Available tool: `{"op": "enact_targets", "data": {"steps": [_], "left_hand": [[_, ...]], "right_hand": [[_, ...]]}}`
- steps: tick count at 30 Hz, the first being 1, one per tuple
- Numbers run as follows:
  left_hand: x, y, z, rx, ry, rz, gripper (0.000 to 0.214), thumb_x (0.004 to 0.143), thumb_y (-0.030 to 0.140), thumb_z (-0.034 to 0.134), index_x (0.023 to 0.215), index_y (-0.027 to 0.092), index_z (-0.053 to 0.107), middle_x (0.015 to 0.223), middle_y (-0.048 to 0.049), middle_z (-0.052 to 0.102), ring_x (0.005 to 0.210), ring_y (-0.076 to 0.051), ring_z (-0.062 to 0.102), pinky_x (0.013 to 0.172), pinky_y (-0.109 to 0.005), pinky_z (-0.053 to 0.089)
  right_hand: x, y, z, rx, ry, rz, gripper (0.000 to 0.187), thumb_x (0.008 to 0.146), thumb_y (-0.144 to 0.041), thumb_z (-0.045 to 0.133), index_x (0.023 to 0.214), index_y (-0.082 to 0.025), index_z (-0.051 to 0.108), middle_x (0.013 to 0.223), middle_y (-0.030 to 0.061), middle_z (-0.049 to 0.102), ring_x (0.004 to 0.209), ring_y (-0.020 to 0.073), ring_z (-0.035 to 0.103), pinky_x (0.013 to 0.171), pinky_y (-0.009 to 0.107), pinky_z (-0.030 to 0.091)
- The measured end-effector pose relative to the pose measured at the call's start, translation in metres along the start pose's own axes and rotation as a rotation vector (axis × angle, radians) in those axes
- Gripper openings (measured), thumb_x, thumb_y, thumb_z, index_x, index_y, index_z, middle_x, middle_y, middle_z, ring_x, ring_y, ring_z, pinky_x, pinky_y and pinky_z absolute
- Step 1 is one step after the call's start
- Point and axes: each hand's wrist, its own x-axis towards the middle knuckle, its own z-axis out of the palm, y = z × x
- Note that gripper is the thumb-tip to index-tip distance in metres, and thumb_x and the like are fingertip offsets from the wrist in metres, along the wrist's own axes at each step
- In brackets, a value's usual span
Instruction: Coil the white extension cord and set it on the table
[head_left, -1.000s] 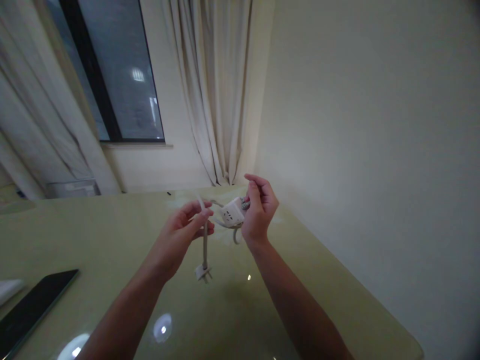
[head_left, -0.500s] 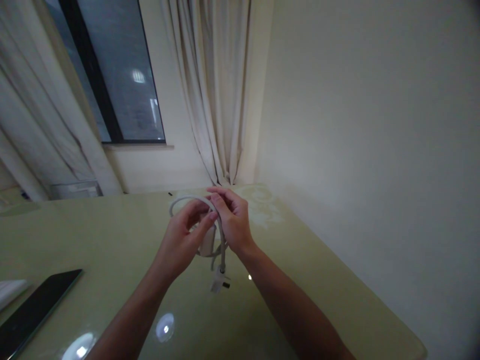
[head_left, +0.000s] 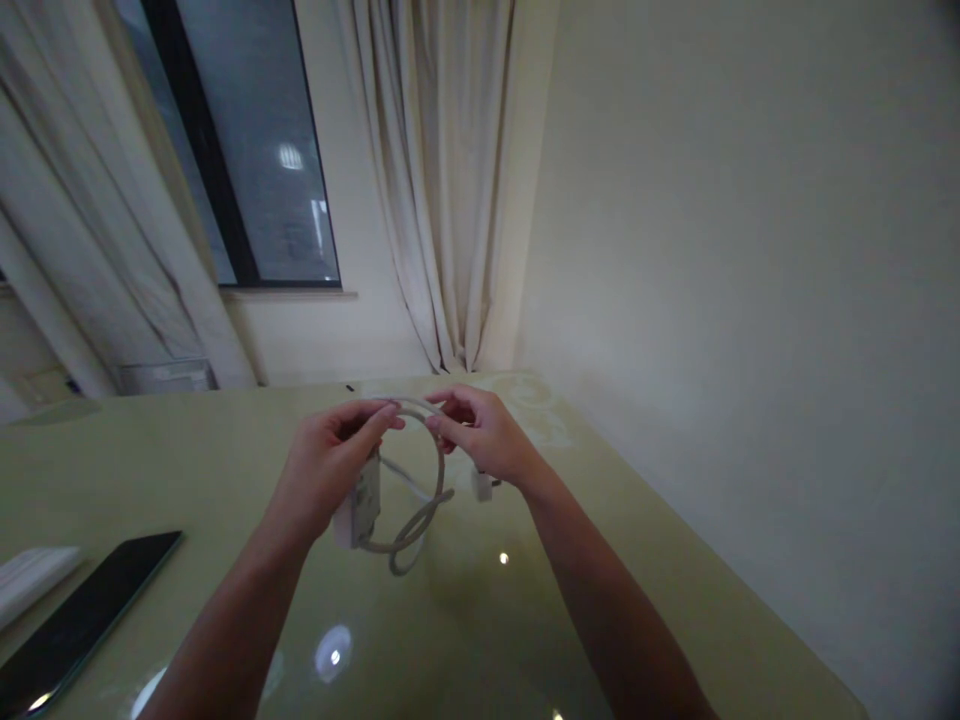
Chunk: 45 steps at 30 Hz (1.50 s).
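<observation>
The step in hand looked to be coiling the cord [head_left: 441, 460] of a socket block [head_left: 365, 503]. The left hand [head_left: 330, 455] pinched the cord at the top of its loop between thumb and fingers; the right hand [head_left: 480, 430] gripped it just beside, its thumb against the cord. The next move seemed to call for a firm left pinch while the right hand guided the loose end, without letting the lower strands tangle.

All of it hung above the counter [head_left: 172, 455], towards the far edge and not far from the far right corner. The block was white and boxy, tilted, with its socket face turned to the right; whether the left fingers held it too could not be told. The cord was pale and smooth, in one wide round loop whose strands crossed low down. The white plug [head_left: 482, 486] showed just below the right hand, partly hidden.
</observation>
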Motion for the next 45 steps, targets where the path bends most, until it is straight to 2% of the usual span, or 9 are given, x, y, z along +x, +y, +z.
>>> {"op": "enact_targets", "data": {"steps": [5, 8, 15, 20, 24, 34, 39, 43, 45], "left_hand": [[0.000, 0.000, -0.003, 0.014, 0.099, 0.013, 0.047, 0.080, 0.055, 0.079, 0.109, 0.021, 0.066, 0.079, -0.0035, 0.078, 0.059, -0.017, 0.061, 0.054, -0.026, 0.044], [-0.001, 0.000, -0.005, 0.233, 0.094, 0.135, 0.052, 0.082, 0.052, 0.078, 0.125, 0.024, 0.066, 0.077, 0.0004, 0.074, 0.057, -0.017, 0.059, 0.056, -0.027, 0.042], [0.001, -0.006, -0.015, 0.577, 0.246, 0.276, 0.028, 0.092, 0.048, 0.069, 0.104, 0.025, 0.081, 0.094, -0.0066, 0.080, 0.076, -0.025, 0.071, 0.077, -0.035, 0.050], [0.002, -0.004, -0.023, 0.510, 0.366, 0.195, 0.031, 0.089, 0.050, 0.074, 0.106, 0.026, 0.082, 0.080, -0.0025, 0.076, 0.070, -0.022, 0.067, 0.069, -0.032, 0.049], [0.000, -0.002, -0.018, 0.413, 0.341, 0.161, 0.036, 0.085, 0.050, 0.076, 0.110, 0.024, 0.082, 0.075, -0.0005, 0.073, 0.063, -0.018, 0.063, 0.061, -0.028, 0.046], [-0.007, 0.000, 0.006, 0.294, 0.269, 0.159, 0.030, 0.082, 0.040, 0.076, 0.106, 0.022, 0.082, 0.075, 0.0003, 0.071, 0.062, -0.015, 0.064, 0.060, -0.026, 0.048], [-0.008, 0.005, 0.007, 0.142, 0.232, 0.046, 0.036, 0.079, 0.043, 0.078, 0.106, 0.020, 0.081, 0.076, 0.0003, 0.068, 0.059, -0.013, 0.060, 0.052, -0.023, 0.042], [-0.007, 0.005, 0.005, 0.108, 0.215, 0.034, 0.037, 0.078, 0.043, 0.080, 0.107, 0.020, 0.080, 0.076, 0.0010, 0.065, 0.057, -0.011, 0.055, 0.049, -0.022, 0.037], [-0.007, 0.004, 0.004, 0.109, 0.193, 0.032, 0.038, 0.078, 0.044, 0.080, 0.107, 0.020, 0.079, 0.076, 0.0013, 0.064, 0.056, -0.011, 0.053, 0.048, -0.021, 0.036]], "right_hand": [[-0.003, -0.007, -0.002, -0.225, 0.125, -0.083, 0.020, 0.093, -0.030, 0.074, 0.105, -0.016, 0.080, 0.080, 0.0026, 0.075, 0.060, 0.0103, 0.066, 0.059, 0.022, 0.054], [-0.007, -0.013, 0.010, -0.203, 0.124, -0.070, 0.023, 0.094, -0.033, 0.074, 0.107, -0.016, 0.081, 0.078, 0.0021, 0.075, 0.056, 0.0101, 0.065, 0.055, 0.022, 0.055], [-0.011, -0.021, 0.015, -0.123, -0.073, 0.004, 0.026, 0.093, -0.036, 0.074, 0.110, -0.016, 0.078, 0.073, -0.0004, 0.070, 0.063, 0.0138, 0.070, 0.061, 0.025, 0.056], [-0.009, -0.018, -0.006, -0.358, -0.111, -0.045, 0.017, 0.092, -0.032, 0.077, 0.084, -0.017, 0.075, 0.078, 0.0000, 0.070, 0.071, 0.0123, 0.063, 0.066, 0.024, 0.046], [-0.008, -0.010, -0.012, -0.401, -0.228, 0.057, 0.017, 0.087, -0.028, 0.082, 0.077, -0.017, 0.073, 0.069, -0.0026, 0.068, 0.066, 0.0120, 0.062, 0.063, 0.024, 0.041], [-0.007, 0.005, 0.007, -0.580, -0.250, 0.133, 0.044, 0.076, -0.011, 0.087, 0.109, -0.022, 0.060, 0.078, -0.0022, 0.076, 0.072, 0.0177, 0.073, 0.062, 0.024, 0.041], [-0.004, 0.017, 0.016, -0.538, -0.119, 0.151, 0.073, 0.074, -0.011, 0.089, 0.136, -0.020, 0.054, 0.076, -0.0019, 0.075, 0.072, 0.0196, 0.072, 0.064, 0.026, 0.044], [0.003, 0.035, 0.019, -0.552, -0.190, 0.148, 0.022, 0.081, -0.015, 0.084, 0.097, -0.019, 0.070, 0.076, -0.0008, 0.072, 0.072, 0.0157, 0.067, 0.065, 0.025, 0.042], [0.007, 0.045, 0.019, -0.484, -0.212, 0.134, 0.015, 0.083, -0.017, 0.083, 0.089, -0.018, 0.070, 0.074, -0.0022, 0.068, 0.070, 0.0136, 0.065, 0.065, 0.024, 0.042]]}}
